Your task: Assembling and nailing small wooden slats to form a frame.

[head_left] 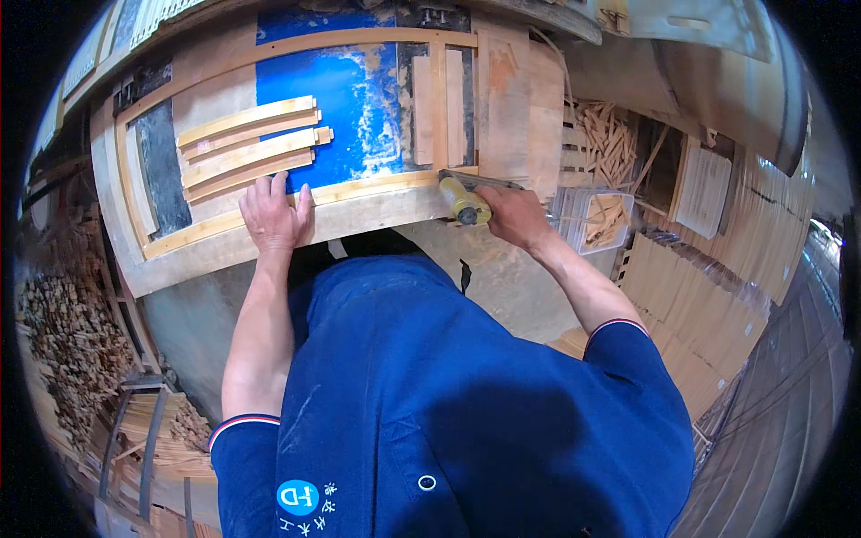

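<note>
Head view — the right hand (516,215) has its grip closed around a yellowish tool (465,203) at the near rail of a wooden frame (359,187) on the tabletop (529,108). The left hand (272,217) lies at that rail, beside wooden strips (251,157) — whether its grip is closed, I cannot tell.

1 head-worn fisheye camera looks down onto the nearby workbench (206,255).

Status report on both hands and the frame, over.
Right hand grips yellow tool at wooden frame. Left hand at near rail. Wooden strips inside frame, partly over blue surface.
</note>
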### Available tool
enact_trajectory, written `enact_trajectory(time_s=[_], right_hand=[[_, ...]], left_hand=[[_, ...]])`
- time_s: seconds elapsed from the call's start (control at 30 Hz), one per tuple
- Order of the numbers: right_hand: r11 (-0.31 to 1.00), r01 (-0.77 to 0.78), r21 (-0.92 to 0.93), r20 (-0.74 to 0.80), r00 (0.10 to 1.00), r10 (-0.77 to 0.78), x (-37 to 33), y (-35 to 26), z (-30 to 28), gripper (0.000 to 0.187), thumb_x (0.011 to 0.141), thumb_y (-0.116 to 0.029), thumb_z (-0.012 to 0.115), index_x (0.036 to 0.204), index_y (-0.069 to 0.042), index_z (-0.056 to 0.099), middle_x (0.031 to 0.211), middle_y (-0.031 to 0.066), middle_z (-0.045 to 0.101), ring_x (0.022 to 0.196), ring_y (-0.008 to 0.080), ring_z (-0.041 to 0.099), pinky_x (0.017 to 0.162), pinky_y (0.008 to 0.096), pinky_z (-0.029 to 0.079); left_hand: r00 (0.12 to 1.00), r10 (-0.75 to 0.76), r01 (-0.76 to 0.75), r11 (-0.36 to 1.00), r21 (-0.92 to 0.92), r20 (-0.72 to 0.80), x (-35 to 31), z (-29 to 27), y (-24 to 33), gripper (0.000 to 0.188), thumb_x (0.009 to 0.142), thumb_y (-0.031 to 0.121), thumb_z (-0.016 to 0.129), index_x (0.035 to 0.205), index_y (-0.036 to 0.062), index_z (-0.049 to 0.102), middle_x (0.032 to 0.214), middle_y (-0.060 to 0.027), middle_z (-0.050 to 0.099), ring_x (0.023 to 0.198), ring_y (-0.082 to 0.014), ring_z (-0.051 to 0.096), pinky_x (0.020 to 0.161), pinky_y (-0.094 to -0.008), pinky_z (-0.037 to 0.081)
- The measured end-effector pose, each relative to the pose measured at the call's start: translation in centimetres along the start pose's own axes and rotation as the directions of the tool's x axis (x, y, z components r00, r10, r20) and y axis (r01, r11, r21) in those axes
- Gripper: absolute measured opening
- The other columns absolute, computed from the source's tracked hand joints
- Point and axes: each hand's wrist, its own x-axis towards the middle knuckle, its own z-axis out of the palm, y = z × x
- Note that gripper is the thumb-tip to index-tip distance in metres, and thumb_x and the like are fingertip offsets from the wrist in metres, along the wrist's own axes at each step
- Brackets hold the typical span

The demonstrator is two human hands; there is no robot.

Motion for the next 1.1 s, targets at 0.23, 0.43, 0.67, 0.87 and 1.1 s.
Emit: enact_trajectory(time_s=[0.23,0.43,0.67,0.87,1.1], right_hand=[[0.991,-0.073,-0.109,0.15,0.985,0.089,1.1,-0.2,-0.6,0.033,0.081,-0.009,0.062,0.113,-0.01,0.055,0.089,0.0174,0.07,0.087,0.0399,0.069,0.073,0.0519,0.054],[0.993,-0.089,-0.072,0.087,0.992,0.095,0.7,-0.4,-1.3,0.043,0.075,-0.009,0.069,0.117,-0.012,0.058,0.095,0.0188,0.071,0.092,0.0428,0.068,0.079,0.054,0.054],[0.964,-0.222,0.149,0.234,0.955,0.184,9.6,-10.1,-6.5,0.038,0.085,-0.021,0.072,0.12,-0.007,0.067,0.091,0.0192,0.073,0.083,0.0322,0.071,0.075,0.0457,0.055],[0.917,0.093,0.387,0.113,0.983,-0.147,32.0,-28.6,-7.9,0.039,0.086,-0.031,0.077,0.105,0.002,0.07,0.079,0.0116,0.07,0.071,0.0196,0.063,0.069,0.0392,0.052],[0.95,0.072,0.303,0.154,0.98,-0.123,48.1,-40.4,-7.4,0.039,0.083,-0.031,0.076,0.07,0.005,0.068,0.059,0.0105,0.064,0.053,0.0211,0.063,0.055,0.0369,0.051]], left_hand=[[1.0,-0.02,0.02,1.0,0.007,0.0,0.5,-0.6,-0.8,0.043,0.079,0.043,0.075,0.107,0.0116,0.066,0.093,-0.0097,0.057,0.09,-0.0301,0.057,0.079,-0.0461,0.043],[0.999,-0.043,0.043,0.992,-0.122,-0.002,0.3,-1.4,-0.5,0.037,0.081,0.037,0.073,0.105,0.0094,0.066,0.092,-0.0117,0.057,0.087,-0.0311,0.057,0.078,-0.0467,0.044],[0.992,0.011,-0.05,0.953,-0.298,-0.129,-2.0,-6.5,-9.1,0.033,0.079,0.024,0.076,0.106,0.0076,0.067,0.095,-0.0102,0.061,0.091,-0.0301,0.06,0.084,-0.0448,0.047],[0.989,-0.012,-0.007,0.991,-0.13,-0.146,-2.6,-8.2,-16.7,0.022,0.077,0.025,0.075,0.087,0.0097,0.063,0.089,-0.009,0.055,0.089,-0.0275,0.057,0.083,-0.042,0.046],[0.988,-0.132,0.108,0.962,-0.25,-0.081,-2.4,-8.4,-17.2,0.021,0.071,0.024,0.075,0.083,0.0096,0.066,0.089,-0.0087,0.057,0.088,-0.0278,0.058,0.082,-0.0401,0.046]])
